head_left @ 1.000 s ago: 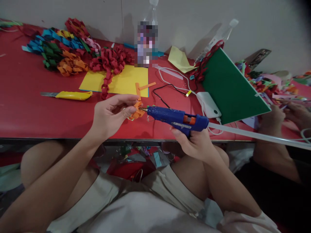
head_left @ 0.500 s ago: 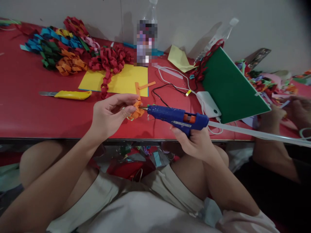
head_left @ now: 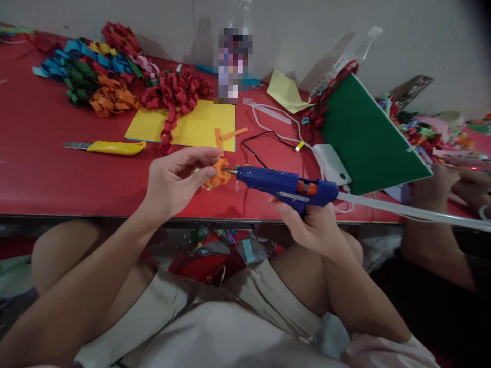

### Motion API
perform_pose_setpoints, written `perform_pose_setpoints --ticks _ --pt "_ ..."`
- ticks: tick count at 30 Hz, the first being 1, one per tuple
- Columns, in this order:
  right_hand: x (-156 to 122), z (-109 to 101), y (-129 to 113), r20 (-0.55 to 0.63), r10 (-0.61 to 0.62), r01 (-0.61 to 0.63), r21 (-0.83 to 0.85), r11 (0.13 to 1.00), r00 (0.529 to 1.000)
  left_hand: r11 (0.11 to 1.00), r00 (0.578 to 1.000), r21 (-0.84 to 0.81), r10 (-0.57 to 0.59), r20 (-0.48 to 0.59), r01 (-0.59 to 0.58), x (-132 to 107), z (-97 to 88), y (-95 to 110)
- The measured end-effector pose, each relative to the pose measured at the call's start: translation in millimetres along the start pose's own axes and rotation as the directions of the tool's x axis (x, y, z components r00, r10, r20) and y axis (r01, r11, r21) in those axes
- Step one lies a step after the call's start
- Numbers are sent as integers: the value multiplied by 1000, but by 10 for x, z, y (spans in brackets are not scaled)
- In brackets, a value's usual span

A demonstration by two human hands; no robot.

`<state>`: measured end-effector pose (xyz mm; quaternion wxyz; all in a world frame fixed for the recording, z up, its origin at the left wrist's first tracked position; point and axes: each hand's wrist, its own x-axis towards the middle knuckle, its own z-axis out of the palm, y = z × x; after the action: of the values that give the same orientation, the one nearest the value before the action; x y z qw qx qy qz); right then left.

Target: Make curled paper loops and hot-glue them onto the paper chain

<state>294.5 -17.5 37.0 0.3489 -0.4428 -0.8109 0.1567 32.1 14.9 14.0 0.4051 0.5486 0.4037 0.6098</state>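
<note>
- The blue hot-glue gun (head_left: 272, 183) has been drawn slightly toward the right hand's side, and more of its metal nozzle (head_left: 230, 171) is now exposed beside the orange paper loops (head_left: 219, 176).
- By the left hand (head_left: 172, 179), the orange paper loops are pinched between thumb and fingers; this grip has been left almost unchanged.
- By the right hand (head_left: 310, 227), the gun's handle is wrapped; whether the trigger is pressed cannot be told.
- The orange paper loops are held between the two hands, at the left fingertips, over the near part of the red worktop (head_left: 57, 179).
- From this small withdrawal, it may be judged that the dabbing of glue at that spot is being eased off; any glue laid there is too small to be made out.
- Just beyond the left fingertips, two orange paper strips (head_left: 218, 137) are seen; whether they are joined to the loops cannot be told.
- Left of the left hand, the yellow utility knife (head_left: 115, 147) has been left lying untouched.
</note>
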Motion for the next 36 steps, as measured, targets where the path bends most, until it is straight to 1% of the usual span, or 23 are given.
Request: perform_pose_setpoints --ticks 3,8,11,14,19,23,30,36 --pt "-10 8 13 -9 11 -11 5 1000 1000 1000 1000 8 -4 8 4 -2 2 2" --pt "-14 6 13 -8 -35 35 9 999 999 998 1000 55 -9 9 8 -6 5 5" --pt "-23 2 21 -7 -17 17 -9 1000 1000 998 1000 67 -11 10 11 -8 10 11" --pt "-28 0 32 -2 -24 24 -4 1000 1000 998 1000 60 -9 5 9 -9 11 8" --pt "-17 7 34 -12 -34 34 1 999 999 999 1000 38 4 30 -5 -8 1 -21" --pt "-13 3 33 13 -47 47 10 999 999 999 999 36 19 41 -20 -10 -2 -38" --pt "-19 4 25 0 -20 20 18 1000 1000 998 998 40 41 48 -43 -17 -7 -37" --pt "-18 4 27 -1 -41 41 29 999 999 999 999 40 -4 40 3 -21 -1 -15"
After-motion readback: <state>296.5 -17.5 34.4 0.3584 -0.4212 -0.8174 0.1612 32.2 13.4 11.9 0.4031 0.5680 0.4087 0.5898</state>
